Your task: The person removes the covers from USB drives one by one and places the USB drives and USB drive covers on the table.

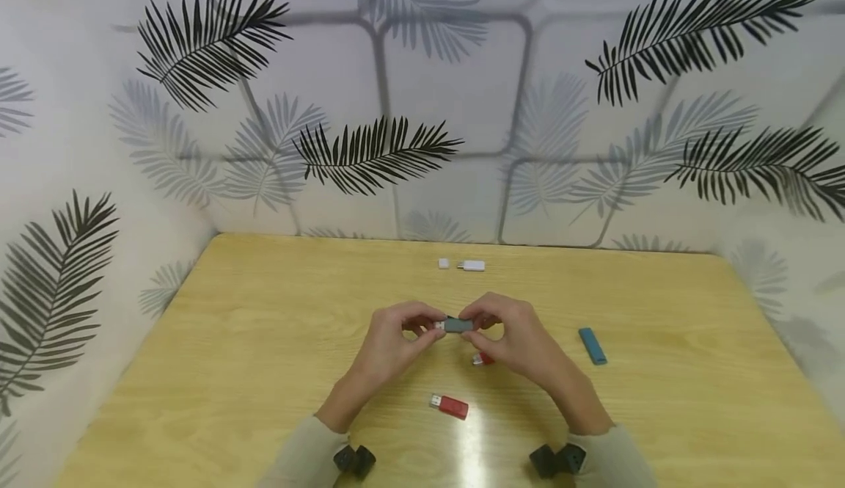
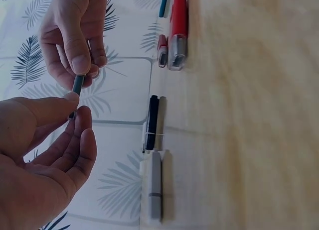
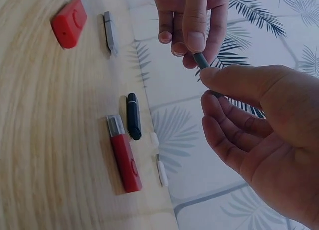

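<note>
Both grips pinch narrowly: left hand (image 1: 394, 337) at the plug end, right hand (image 1: 513, 326) at the other end of a grey USB stick (image 1: 457, 325), held above the table (image 1: 277, 341), long axis crosswise, plug pointing left.

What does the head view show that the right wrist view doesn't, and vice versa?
Only head: the teal stick on the table's right side, plus the sleeves and dark wrist devices.

Only right wrist: the light gray stick lying on the table, and the black stick in clear view; head shows at most a dark sliver behind the hands.

Both: left hand and right hand pinching the held gray stick, the nearer red stick, the farther red stick, the white stick and the white cap.
</note>
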`<state>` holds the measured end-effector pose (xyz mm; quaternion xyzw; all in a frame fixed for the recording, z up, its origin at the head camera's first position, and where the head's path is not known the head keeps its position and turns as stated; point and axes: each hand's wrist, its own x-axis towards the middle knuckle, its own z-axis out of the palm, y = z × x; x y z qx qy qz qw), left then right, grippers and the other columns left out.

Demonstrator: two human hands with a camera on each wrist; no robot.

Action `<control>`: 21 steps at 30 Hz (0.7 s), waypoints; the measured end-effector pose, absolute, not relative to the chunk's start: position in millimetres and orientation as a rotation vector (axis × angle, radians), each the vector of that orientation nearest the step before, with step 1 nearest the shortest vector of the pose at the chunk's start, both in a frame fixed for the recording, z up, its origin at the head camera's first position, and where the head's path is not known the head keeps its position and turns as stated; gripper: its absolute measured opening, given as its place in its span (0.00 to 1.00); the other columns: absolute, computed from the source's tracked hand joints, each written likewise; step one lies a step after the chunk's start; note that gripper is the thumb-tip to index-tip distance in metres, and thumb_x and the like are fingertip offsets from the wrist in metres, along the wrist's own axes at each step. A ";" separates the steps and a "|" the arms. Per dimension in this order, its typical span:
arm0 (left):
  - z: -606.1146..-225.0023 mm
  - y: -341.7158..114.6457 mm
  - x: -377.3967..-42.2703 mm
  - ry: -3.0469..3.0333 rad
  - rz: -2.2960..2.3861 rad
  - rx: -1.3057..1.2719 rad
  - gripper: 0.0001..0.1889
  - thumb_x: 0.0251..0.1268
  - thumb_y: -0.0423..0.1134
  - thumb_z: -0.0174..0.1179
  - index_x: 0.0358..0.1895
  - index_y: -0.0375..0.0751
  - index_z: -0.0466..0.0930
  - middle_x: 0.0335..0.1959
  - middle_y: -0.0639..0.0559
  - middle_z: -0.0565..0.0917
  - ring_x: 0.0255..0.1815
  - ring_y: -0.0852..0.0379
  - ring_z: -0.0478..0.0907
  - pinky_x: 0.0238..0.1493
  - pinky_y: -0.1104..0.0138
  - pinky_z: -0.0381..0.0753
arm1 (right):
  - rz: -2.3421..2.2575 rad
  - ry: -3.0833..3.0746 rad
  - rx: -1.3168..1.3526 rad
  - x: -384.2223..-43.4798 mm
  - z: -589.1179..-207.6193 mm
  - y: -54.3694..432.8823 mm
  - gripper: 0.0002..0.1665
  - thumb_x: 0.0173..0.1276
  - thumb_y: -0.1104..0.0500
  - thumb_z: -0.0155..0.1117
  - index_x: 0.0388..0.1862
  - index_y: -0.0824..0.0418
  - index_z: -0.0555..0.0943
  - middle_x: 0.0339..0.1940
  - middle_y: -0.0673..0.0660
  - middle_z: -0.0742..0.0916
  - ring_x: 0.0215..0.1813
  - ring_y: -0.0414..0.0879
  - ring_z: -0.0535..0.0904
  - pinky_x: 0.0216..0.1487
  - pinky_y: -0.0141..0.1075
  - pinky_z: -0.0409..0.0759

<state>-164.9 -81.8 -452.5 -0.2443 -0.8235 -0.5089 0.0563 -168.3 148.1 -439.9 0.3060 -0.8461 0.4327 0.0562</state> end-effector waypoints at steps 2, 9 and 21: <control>-450.3 -80.9 -168.2 -2.489 -1.550 -0.773 0.09 0.63 0.29 0.72 0.45 0.40 0.89 0.39 0.53 0.89 0.36 0.61 0.84 0.40 0.68 0.85 | 1.304 -2.570 0.915 -168.3 -439.1 150.3 0.13 0.63 0.69 0.76 0.45 0.59 0.86 0.40 0.47 0.87 0.39 0.39 0.84 0.45 0.42 0.87; -441.0 -78.2 -182.8 -2.477 -1.596 -0.877 0.08 0.64 0.31 0.72 0.45 0.40 0.90 0.39 0.53 0.89 0.35 0.61 0.84 0.41 0.62 0.87 | 1.282 -2.524 0.888 -170.3 -433.8 157.5 0.14 0.61 0.69 0.77 0.44 0.59 0.85 0.39 0.48 0.87 0.39 0.40 0.84 0.44 0.44 0.87; -432.4 -75.9 -187.5 -2.458 -1.617 -0.963 0.08 0.65 0.34 0.72 0.46 0.43 0.90 0.39 0.56 0.89 0.37 0.61 0.84 0.41 0.62 0.86 | 1.302 -2.448 0.941 -171.4 -428.3 166.6 0.14 0.62 0.70 0.75 0.45 0.59 0.85 0.40 0.47 0.87 0.39 0.39 0.84 0.44 0.40 0.86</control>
